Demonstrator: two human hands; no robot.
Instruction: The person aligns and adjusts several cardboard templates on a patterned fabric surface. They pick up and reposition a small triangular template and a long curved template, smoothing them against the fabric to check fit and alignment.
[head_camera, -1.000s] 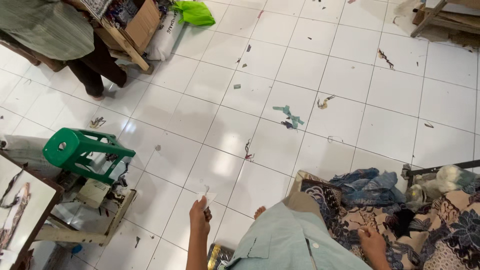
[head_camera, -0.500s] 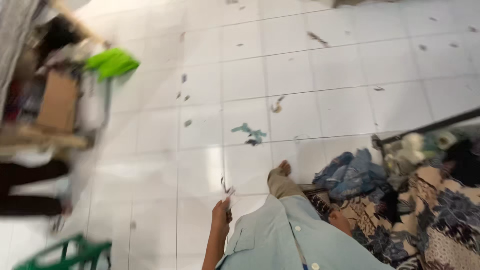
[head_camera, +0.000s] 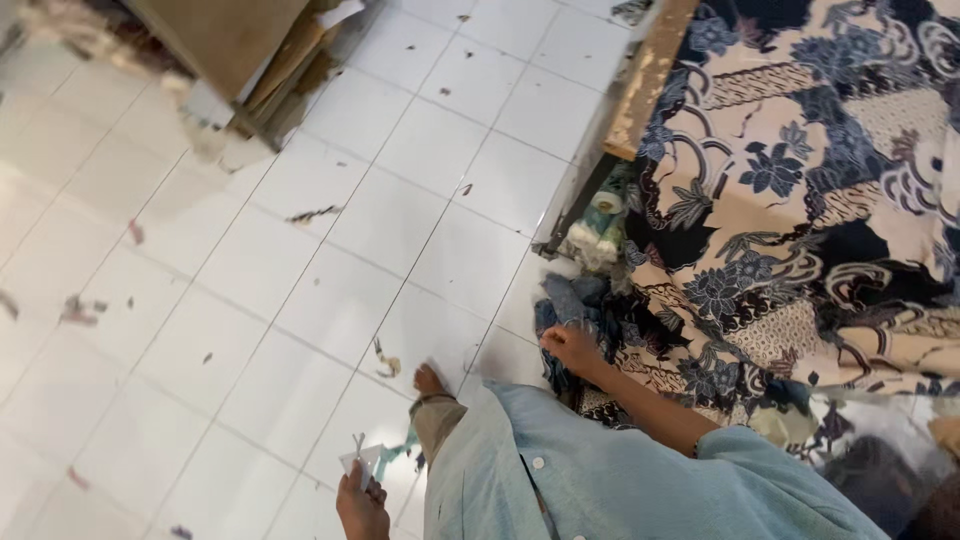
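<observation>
Scissors (head_camera: 358, 462) in left hand (head_camera: 362, 507); right hand (head_camera: 572, 347) grips patterned fabric (head_camera: 800, 200).

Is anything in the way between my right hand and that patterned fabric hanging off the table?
Nothing visible. Your right hand is already at the lower edge of the patterned fabric, fingers among the blue cloth scraps bunched there; whether it grips anything is unclear.

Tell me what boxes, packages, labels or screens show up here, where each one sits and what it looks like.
Cardboard sheets: top left, on the white tiled floor, flat brown pieces leaning together under a brown board.
Thread cones: below the wooden table edge, pale cream and green, stacked close.
Small white paper piece: bottom centre, in the left hand.
No labels, signs or screens can be made out.
</observation>
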